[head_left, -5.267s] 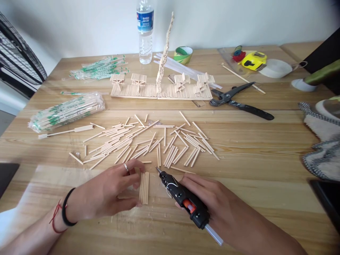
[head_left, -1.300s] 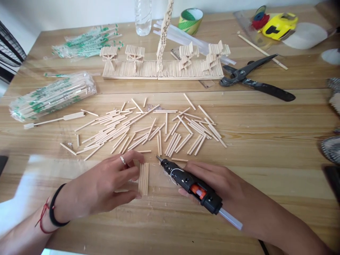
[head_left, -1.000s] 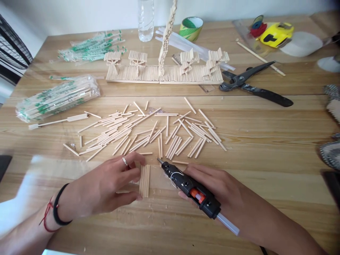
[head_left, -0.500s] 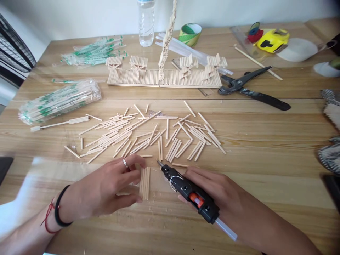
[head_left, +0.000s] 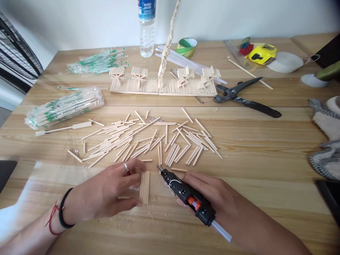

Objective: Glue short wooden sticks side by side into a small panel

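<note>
My left hand [head_left: 114,187] spans a small row of wooden sticks [head_left: 145,187] that lie side by side on the table. Its thumb is at the near end and its fingertips at the far end, steadying the row. A black hot glue gun [head_left: 187,196] is gripped in my right hand [head_left: 209,193], with a clear glue stick [head_left: 221,231] coming out of its back. The nozzle points away to the left, just right of the row and apart from it. Beyond both hands lie many loose cut sticks [head_left: 172,154], scattered across the table.
Behind the sticks stands a wooden stick model [head_left: 148,86] with a tall twisted post. Pliers [head_left: 239,94] lie right of it. Bagged sticks [head_left: 65,106] are at left. A water bottle [head_left: 147,35], tape roll [head_left: 187,47] and yellow tape measure [head_left: 262,54] stand farther back.
The camera view has tilted up slightly, showing more of the bottle. Both hands, the glue gun and the row of sticks keep nearly the same places on the table.
</note>
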Action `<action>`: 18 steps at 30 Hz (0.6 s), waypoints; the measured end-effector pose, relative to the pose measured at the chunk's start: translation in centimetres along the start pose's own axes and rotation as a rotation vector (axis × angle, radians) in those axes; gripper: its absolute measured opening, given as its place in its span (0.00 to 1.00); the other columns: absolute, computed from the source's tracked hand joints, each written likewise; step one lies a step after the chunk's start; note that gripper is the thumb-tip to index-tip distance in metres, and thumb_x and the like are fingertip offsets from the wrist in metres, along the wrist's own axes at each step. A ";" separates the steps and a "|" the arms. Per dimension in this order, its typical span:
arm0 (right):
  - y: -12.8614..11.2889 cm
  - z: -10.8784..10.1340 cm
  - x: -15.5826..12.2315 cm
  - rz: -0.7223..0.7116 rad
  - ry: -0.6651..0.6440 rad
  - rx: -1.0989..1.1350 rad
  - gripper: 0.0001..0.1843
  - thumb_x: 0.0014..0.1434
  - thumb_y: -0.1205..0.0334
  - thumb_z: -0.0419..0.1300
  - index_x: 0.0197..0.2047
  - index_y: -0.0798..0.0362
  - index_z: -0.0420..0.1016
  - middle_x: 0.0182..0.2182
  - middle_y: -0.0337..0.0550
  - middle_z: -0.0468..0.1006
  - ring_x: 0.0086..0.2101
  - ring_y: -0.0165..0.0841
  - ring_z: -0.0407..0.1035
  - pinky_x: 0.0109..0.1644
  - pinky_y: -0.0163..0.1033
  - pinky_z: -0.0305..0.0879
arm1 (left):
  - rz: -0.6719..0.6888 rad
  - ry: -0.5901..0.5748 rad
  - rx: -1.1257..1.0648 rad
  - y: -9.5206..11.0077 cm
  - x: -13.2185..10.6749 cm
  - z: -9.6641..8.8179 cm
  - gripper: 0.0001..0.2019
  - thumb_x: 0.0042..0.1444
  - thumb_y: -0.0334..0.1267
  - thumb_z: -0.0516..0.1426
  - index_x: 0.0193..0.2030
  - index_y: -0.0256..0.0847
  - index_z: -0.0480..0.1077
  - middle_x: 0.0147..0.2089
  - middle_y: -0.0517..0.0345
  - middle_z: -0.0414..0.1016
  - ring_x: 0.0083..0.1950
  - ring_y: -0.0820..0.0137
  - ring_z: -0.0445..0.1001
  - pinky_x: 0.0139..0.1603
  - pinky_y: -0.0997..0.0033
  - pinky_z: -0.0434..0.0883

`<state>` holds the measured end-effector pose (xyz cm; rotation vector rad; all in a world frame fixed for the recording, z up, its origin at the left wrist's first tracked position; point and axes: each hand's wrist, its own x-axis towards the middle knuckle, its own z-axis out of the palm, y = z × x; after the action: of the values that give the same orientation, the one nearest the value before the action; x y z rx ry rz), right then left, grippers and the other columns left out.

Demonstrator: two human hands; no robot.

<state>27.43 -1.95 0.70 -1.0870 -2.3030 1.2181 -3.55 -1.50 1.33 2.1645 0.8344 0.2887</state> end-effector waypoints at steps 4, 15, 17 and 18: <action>-0.3 -0.3 0.2 0.023 -0.013 -0.001 0.19 0.61 0.78 0.56 0.46 0.48 0.80 0.41 0.46 0.87 0.45 0.43 0.84 0.54 0.44 0.81 | -0.004 0.007 0.000 -0.2 -0.1 0.0 0.13 0.66 0.30 0.63 0.55 0.44 0.72 0.60 0.49 0.74 0.57 0.61 0.80 0.58 0.65 0.79; -0.1 0.1 -0.1 -0.005 0.022 -0.027 0.14 0.62 0.76 0.60 0.44 0.49 0.78 0.40 0.45 0.86 0.40 0.41 0.82 0.47 0.41 0.80 | -0.020 0.001 -0.014 -0.3 0.0 0.0 0.10 0.66 0.33 0.64 0.52 0.44 0.73 0.60 0.49 0.74 0.56 0.60 0.81 0.58 0.63 0.79; -0.2 0.1 -0.1 -0.007 0.024 -0.028 0.16 0.60 0.77 0.60 0.46 0.49 0.79 0.42 0.46 0.87 0.42 0.41 0.83 0.48 0.41 0.81 | -0.023 -0.006 -0.018 -0.3 0.0 0.0 0.08 0.67 0.34 0.63 0.51 0.44 0.73 0.60 0.49 0.74 0.56 0.60 0.81 0.58 0.62 0.80; -0.2 0.1 -0.1 -0.005 0.029 -0.034 0.18 0.59 0.78 0.60 0.46 0.48 0.80 0.42 0.46 0.88 0.43 0.41 0.83 0.48 0.41 0.81 | -0.028 -0.009 -0.018 -0.3 -0.1 0.0 0.08 0.67 0.35 0.63 0.51 0.44 0.73 0.60 0.48 0.74 0.56 0.60 0.81 0.58 0.62 0.80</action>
<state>27.36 -2.16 0.86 -1.1027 -2.3111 1.1578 -3.77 -1.36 1.11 2.1340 0.8530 0.2718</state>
